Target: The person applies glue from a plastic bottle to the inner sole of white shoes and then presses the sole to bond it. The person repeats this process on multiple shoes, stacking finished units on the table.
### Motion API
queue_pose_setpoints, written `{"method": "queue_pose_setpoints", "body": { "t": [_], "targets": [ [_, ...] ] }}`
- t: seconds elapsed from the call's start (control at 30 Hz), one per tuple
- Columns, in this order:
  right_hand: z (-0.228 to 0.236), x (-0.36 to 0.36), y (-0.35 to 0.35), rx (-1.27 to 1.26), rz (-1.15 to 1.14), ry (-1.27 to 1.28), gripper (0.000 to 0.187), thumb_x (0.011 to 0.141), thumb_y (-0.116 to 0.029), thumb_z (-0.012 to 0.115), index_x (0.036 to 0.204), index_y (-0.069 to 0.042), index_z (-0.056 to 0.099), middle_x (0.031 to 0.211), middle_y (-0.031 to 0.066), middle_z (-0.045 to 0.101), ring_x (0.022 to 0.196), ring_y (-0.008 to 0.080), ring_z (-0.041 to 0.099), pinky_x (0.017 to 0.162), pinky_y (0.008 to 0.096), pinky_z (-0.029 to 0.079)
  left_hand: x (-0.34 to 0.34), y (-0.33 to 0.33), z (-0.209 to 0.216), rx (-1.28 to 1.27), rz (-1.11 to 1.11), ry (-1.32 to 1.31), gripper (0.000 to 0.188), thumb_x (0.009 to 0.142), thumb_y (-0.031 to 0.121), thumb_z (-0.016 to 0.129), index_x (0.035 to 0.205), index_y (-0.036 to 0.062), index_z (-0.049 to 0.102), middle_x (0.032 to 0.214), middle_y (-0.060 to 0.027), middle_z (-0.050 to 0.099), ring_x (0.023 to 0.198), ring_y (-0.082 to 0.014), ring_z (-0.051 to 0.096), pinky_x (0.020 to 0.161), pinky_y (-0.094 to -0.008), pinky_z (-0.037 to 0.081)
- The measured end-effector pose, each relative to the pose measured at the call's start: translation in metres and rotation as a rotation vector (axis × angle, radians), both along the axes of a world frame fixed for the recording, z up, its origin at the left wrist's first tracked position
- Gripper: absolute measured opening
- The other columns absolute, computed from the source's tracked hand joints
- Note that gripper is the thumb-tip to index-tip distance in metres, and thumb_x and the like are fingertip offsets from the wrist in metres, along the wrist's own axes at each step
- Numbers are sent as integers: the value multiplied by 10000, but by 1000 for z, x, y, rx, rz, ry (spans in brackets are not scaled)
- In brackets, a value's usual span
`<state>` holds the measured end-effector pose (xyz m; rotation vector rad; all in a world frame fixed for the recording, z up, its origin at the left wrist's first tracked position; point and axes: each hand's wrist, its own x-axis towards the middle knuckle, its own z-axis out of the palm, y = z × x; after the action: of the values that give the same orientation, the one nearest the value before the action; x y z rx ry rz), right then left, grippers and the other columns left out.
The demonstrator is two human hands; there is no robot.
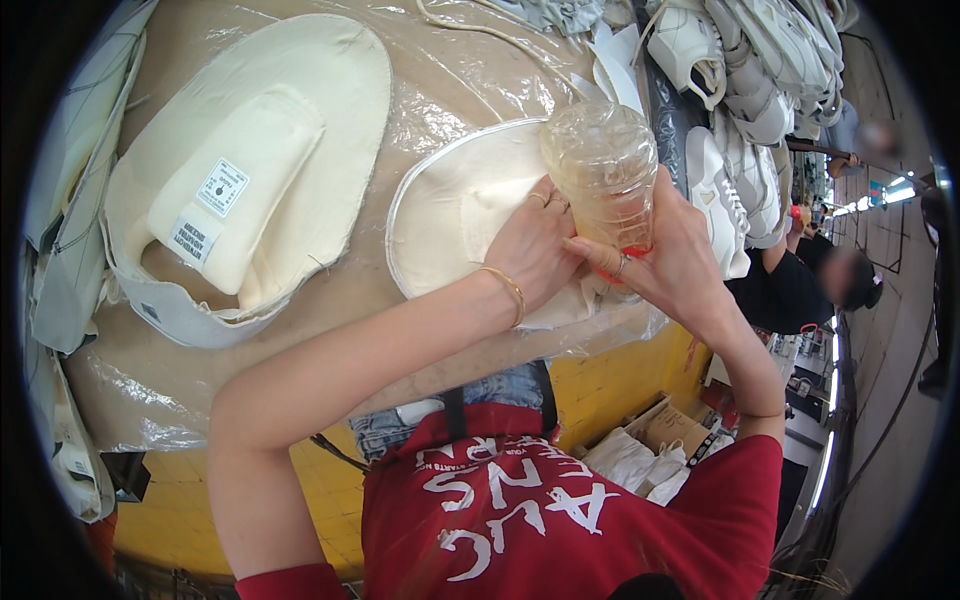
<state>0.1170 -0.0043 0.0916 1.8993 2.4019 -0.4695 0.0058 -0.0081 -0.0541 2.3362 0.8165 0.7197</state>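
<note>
My right hand (672, 255) is closed round a clear ribbed plastic bottle (600, 150), its base tilted up and a red part low down by my thumb. Under the bottle lies a cream shoe upper (440, 215) with a white edge, inner side showing. My left hand (535, 245) presses on this upper with bent fingers, gripping it beside the bottle; the bottle hides its fingertips. The bottle's mouth is hidden too. To the left rests another cream shoe upper (345, 120), its labelled tongue facing up, touched by neither hand.
Plastic film covers the brown table (330, 310). White shoes (715, 190) hang or stand in rows at the right, and grey-white uppers (80, 220) line the left edge. A pale cord (490, 35) lies at the back. Below right are a cardboard box (665, 428) and white bags (625, 460). Another person (790, 285) is farther right.
</note>
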Motion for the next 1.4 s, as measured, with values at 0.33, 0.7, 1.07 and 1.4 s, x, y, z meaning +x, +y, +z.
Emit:
{"method": "queue_pose_setpoints", "body": {
  "t": [0.33, 0.7, 1.07, 1.4],
  "targets": [
    [23, 92, -23, -277, -745, 538, 632, 960, -369, 598, 1416, 21, 399, 1223, 85, 591, 1070, 135, 551, 934, 293, 451, -4, 4, 6, 77, -48, 99, 622, 908, 441, 578, 1377, 46, 480, 1478, -192, 405, 1401, -298, 353, 1134, -434, 313],
    [-23, 92, -17, 352, -365, -428, 790, 753, -596, 730, 1289, -55, 520, 1064, 192, 615, 991, 346, 613, 821, 434, 516, -10, 5, 11, 118, -77, 90, 637, 893, 440, 605, 1380, 55, 461, 1482, -201, 388, 1389, -324, 368, 1118, -493, 317],
    [-27, 35, -24, 230, -72, -74, 702, 736, -112, 719, 1378, -127, 434, 1288, 198, 475, 1120, 390, 505, 951, 447, 428, -16, 9, 28, 6, -134, 65, 632, 825, 340, 707, 1339, 54, 475, 1393, -207, 396, 1287, -355, 431, 1078, -520, 344],
    [-35, 34, -15, 188, -208, -127, 906, 703, -132, 784, 1479, -202, 322, 1341, 192, 468, 1037, 361, 599, 853, 421, 501, -42, 21, 35, -105, -111, -111, 523, 742, 134, 740, 1235, 76, 575, 1356, -203, 473, 1118, -326, 594, 927, -404, 506]
  ]
}}
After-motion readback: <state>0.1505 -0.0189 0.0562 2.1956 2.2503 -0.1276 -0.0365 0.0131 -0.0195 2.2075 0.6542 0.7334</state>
